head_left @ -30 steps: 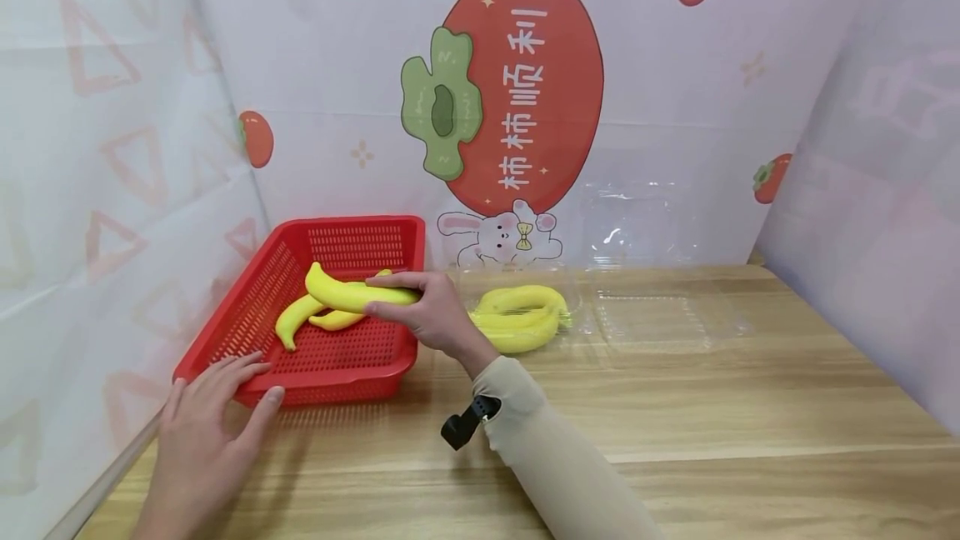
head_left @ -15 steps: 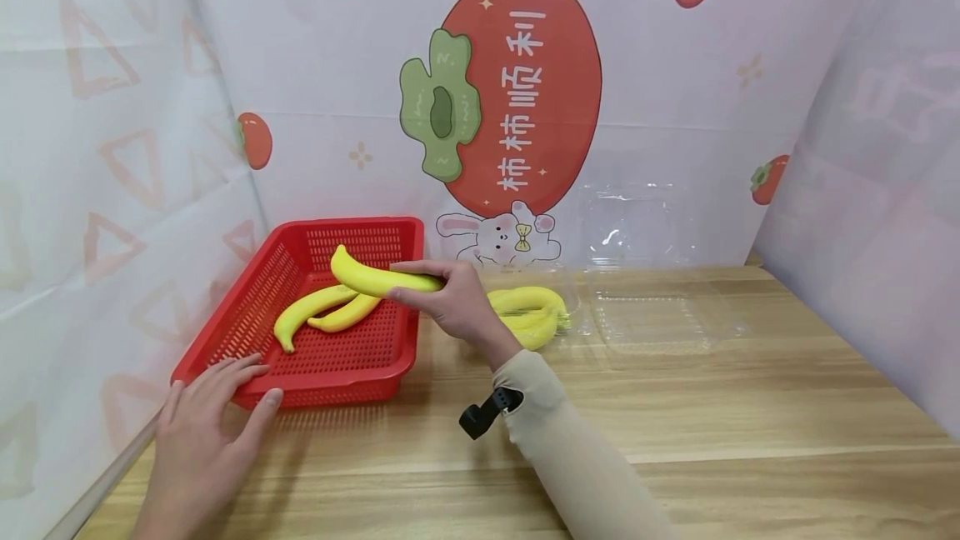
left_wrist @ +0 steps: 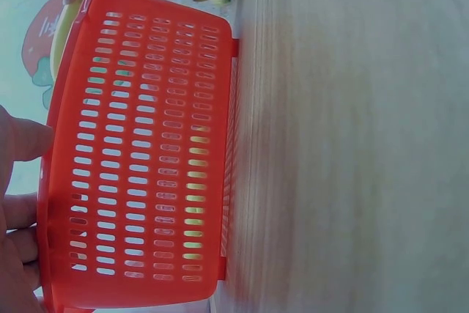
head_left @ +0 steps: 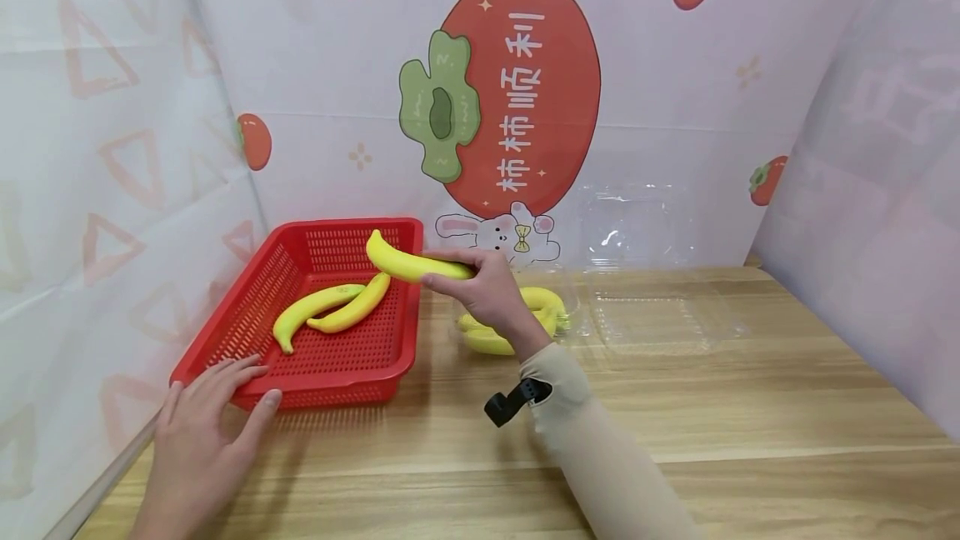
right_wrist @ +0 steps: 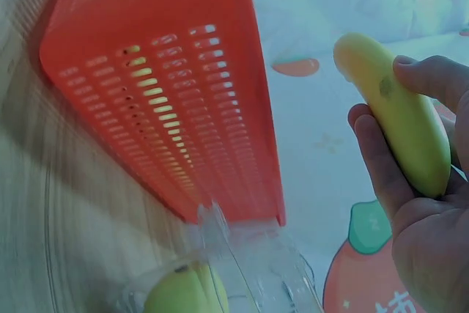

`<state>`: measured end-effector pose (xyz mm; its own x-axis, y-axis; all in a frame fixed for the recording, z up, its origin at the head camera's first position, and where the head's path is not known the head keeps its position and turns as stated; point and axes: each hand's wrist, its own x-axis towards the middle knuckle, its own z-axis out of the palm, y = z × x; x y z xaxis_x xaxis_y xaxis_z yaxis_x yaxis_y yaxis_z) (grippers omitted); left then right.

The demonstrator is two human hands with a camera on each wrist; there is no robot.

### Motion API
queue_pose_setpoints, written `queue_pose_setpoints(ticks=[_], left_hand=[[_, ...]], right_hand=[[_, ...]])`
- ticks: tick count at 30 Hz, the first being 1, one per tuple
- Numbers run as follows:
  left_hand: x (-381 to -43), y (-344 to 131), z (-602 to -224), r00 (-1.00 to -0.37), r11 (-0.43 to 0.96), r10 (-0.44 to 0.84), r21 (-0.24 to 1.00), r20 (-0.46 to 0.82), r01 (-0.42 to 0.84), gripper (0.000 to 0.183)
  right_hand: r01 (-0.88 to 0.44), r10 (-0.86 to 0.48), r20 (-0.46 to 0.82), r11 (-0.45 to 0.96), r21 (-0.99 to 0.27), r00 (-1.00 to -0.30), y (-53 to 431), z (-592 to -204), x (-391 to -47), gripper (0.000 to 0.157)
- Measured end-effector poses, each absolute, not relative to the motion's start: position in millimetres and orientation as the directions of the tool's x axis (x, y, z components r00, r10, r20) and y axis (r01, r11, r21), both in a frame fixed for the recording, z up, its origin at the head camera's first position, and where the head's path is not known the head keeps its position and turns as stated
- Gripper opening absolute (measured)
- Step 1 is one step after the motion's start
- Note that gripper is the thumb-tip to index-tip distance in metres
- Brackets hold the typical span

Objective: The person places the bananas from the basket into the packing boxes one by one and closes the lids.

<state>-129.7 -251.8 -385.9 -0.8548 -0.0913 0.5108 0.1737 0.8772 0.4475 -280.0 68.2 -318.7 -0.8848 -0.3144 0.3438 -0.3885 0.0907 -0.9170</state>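
Observation:
My right hand (head_left: 491, 294) grips a yellow banana (head_left: 405, 262), thumb on one side and fingers on the other. It holds the banana raised over the right rim of a red plastic basket (head_left: 322, 384). Inside the basket lie two more bananas, a curved one (head_left: 311, 309) on the left and another (head_left: 356, 307) crossing its end. My left hand (head_left: 206, 436) rests at the basket's front left corner, fingers loosely spread over the rim. In the right wrist view, the held banana (right_wrist: 399, 111) shows a small dark patch near the thumb.
Right of the basket, several bananas (head_left: 491, 342) sit in a clear plastic box, partly behind my right hand. Beside it stands another clear plastic box (head_left: 652, 327), lid raised against the back cloth. Patterned cloth walls (head_left: 652, 65) enclose the wooden table (head_left: 675, 457).
My right hand has lifted the banana and carried it rightward from above the basket's middle to its right rim. The two bananas below show more fully. My left hand has stayed put.

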Motion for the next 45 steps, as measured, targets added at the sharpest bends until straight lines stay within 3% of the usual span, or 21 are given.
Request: queue_pose_setpoints(ticks=[45], left_hand=[[-129, -252, -385, -0.87, 0.89, -0.1, 0.435, 0.483, 0.139, 0.053]], right_hand=[[-0.41, -0.147, 0.385, 0.219, -0.886, -0.911, 182, -313, -279, 0.044]])
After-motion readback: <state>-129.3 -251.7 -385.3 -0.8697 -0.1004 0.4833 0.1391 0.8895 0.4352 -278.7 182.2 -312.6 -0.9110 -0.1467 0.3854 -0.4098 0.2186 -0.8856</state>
